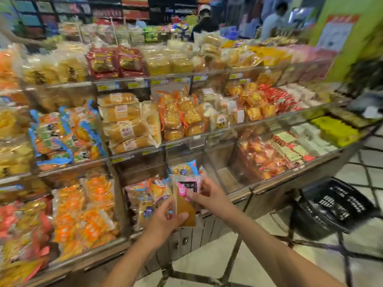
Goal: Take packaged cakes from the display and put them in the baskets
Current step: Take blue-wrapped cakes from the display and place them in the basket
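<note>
A packaged cake in a clear wrapper with a pink and black label is held up in front of the lowest bin of the display. My left hand grips its lower edge, thumb on the brown cake. My right hand pinches its upper right side near the label. More packaged cakes lie in the bin just behind and to the left. A black plastic basket stands on the floor to the right, below the display's edge.
Tiered shelves with clear fronts hold many bagged breads and cakes. An orange-wrapped pile fills the lower left bin. Two people stand behind the display. The tiled floor lies under my arms.
</note>
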{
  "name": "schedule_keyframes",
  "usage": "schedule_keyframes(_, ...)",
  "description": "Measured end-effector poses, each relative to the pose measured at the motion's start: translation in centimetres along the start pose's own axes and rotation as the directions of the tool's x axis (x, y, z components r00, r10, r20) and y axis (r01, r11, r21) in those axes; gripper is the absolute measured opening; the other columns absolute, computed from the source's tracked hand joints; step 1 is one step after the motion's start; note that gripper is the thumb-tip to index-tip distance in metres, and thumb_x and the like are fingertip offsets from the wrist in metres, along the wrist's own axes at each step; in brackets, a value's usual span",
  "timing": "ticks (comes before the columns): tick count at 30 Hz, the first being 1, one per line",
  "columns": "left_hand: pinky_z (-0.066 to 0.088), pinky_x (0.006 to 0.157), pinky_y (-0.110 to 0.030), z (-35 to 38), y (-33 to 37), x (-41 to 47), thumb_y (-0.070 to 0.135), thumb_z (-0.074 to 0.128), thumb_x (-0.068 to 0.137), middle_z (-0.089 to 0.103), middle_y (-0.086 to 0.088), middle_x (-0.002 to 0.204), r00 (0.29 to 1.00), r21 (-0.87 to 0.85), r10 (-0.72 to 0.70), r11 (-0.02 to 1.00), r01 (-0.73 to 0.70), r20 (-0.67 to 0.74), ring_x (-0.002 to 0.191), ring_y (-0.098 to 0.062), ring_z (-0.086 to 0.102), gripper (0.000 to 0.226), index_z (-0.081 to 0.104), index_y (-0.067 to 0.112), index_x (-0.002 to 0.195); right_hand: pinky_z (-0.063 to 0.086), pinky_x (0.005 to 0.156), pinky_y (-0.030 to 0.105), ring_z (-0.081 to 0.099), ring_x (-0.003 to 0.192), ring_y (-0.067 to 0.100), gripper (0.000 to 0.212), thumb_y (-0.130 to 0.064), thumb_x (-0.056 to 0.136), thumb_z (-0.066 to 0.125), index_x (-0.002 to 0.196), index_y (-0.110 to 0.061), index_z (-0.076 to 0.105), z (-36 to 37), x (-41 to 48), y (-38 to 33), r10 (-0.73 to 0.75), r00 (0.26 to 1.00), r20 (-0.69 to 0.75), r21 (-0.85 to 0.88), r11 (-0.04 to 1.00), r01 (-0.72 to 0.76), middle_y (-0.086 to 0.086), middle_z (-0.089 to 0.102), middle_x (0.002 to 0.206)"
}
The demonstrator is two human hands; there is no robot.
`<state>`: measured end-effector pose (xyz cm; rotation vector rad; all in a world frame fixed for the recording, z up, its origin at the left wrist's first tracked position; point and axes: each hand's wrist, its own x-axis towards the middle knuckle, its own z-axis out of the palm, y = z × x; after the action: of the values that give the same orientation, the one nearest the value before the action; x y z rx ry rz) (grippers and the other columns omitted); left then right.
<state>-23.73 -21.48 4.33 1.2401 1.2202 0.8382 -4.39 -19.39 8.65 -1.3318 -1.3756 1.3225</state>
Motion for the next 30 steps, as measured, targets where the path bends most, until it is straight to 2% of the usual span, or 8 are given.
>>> schedule_keyframes(3, 0.058, 0.076, -0.024, 6.6, 1.6, 4.8, 0.022, 0.086, 0.084, 0.076, 0.0, 0.115, 0.989, -0.026, -0.016, 0.999, 0.02, 0.148, 0.103, -0.016, 0.074, 0.047, 0.063, 0.023, 0.125, 0.06, 0.091, 0.039, 0.072, 0.105, 0.014, 0.04, -0.027, 0.088, 0.079, 0.124, -0.022, 0.063, -7.5, -0.4, 1.0, 0.028, 0.989, -0.145, 0.035, 0.999, -0.024, -0.002, 0.075, 0.112)
schedule_keyframes(7, 0.061, 0.085, -0.033, 14.6, 3.5, 10.1, 0.042, 0.089, 0.063, 0.072, -0.008, 0.126, 0.952, -0.024, -0.005, 1.0, 0.013, 0.305, 0.107, -0.019, 0.072, 0.074, 0.063, 0.018, 0.129, 0.06, 0.09, 0.038, 0.072, 0.103, 0.013, 0.042, -0.03, 0.087, 0.08, 0.125, -0.021, 0.063, -15.6, -1.5, 2.5, 0.078, 0.939, -0.335, 0.108, 0.993, -0.044, -0.001, 0.075, 0.112)
schedule_keyframes(12, 0.058, 0.075, -0.022, 24.3, 5.3, 16.2, 0.003, 0.076, 0.091, 0.075, -0.001, 0.114, 0.855, 0.02, -0.004, 1.0, -0.008, 0.519, 0.093, -0.004, 0.073, 0.036, 0.061, 0.02, 0.119, 0.058, 0.075, 0.022, 0.073, 0.098, 0.009, 0.04, -0.028, 0.088, 0.079, 0.124, -0.025, 0.061, -24.1, -2.7, 4.9, 0.165, 0.842, -0.514, 0.189, 0.979, -0.076, -0.007, 0.076, 0.107)
schedule_keyframes(15, 0.061, 0.074, -0.026, 29.4, 6.6, 20.1, 0.003, 0.076, 0.091, 0.075, -0.002, 0.109, 0.782, 0.03, 0.003, 0.999, -0.027, 0.623, 0.088, -0.004, 0.074, 0.037, 0.059, 0.019, 0.121, 0.053, 0.07, 0.017, 0.073, 0.096, 0.009, 0.036, -0.021, 0.09, 0.077, 0.124, -0.02, 0.062, -28.6, -2.9, 6.5, 0.214, 0.764, -0.609, 0.223, 0.97, -0.094, -0.008, 0.077, 0.104)
schedule_keyframes(17, 0.062, 0.077, -0.037, 32.7, 7.3, 22.6, 0.009, 0.079, 0.09, 0.076, -0.006, 0.11, 0.737, 0.049, 0.0, 0.998, -0.045, 0.676, 0.089, -0.01, 0.075, 0.039, 0.06, 0.022, 0.121, 0.054, 0.072, 0.021, 0.073, 0.099, 0.012, 0.036, -0.022, 0.092, 0.075, 0.125, -0.02, 0.062, -31.4, -2.7, 7.1, 0.234, 0.724, -0.649, 0.232, 0.967, -0.105, -0.005, 0.077, 0.109)
schedule_keyframes(20, 0.059, 0.066, -0.026, 37.4, 7.8, 26.5, 0.002, 0.072, 0.093, 0.076, -0.003, 0.108, 0.662, 0.093, -0.047, 0.995, -0.035, 0.748, 0.086, -0.01, 0.075, 0.036, 0.06, 0.02, 0.122, 0.06, 0.086, 0.034, 0.072, 0.107, 0.018, 0.039, -0.027, 0.09, 0.077, 0.126, -0.024, 0.063, -35.5, -2.4, 7.9, 0.271, 0.659, -0.702, 0.266, 0.958, -0.109, -0.003, 0.075, 0.115)
schedule_keyframes(24, 0.059, 0.07, -0.026, 43.6, 8.3, 30.8, 0.014, 0.077, 0.091, 0.075, 0.003, 0.111, 0.559, 0.132, -0.086, 0.99, -0.043, 0.825, 0.091, -0.004, 0.075, 0.039, 0.061, 0.027, 0.125, 0.057, 0.096, 0.052, 0.07, 0.111, 0.022, 0.044, -0.027, 0.088, 0.079, 0.129, -0.024, 0.063, -40.3, -2.0, 10.1, 0.314, 0.558, -0.768, 0.319, 0.943, -0.091, 0.0, 0.074, 0.117)
schedule_keyframes(30, 0.062, 0.076, -0.033, 52.9, 8.2, 34.8, 0.013, 0.075, 0.093, 0.075, -0.001, 0.115, 0.447, 0.201, -0.152, 0.978, -0.064, 0.881, 0.092, -0.01, 0.075, 0.035, 0.061, 0.024, 0.123, 0.059, 0.092, 0.054, 0.071, 0.108, 0.021, 0.049, -0.04, 0.08, 0.085, 0.124, -0.032, 0.065, -47.5, -2.2, 13.3, 0.405, 0.429, -0.807, 0.414, 0.907, -0.078, -0.002, 0.074, 0.115)
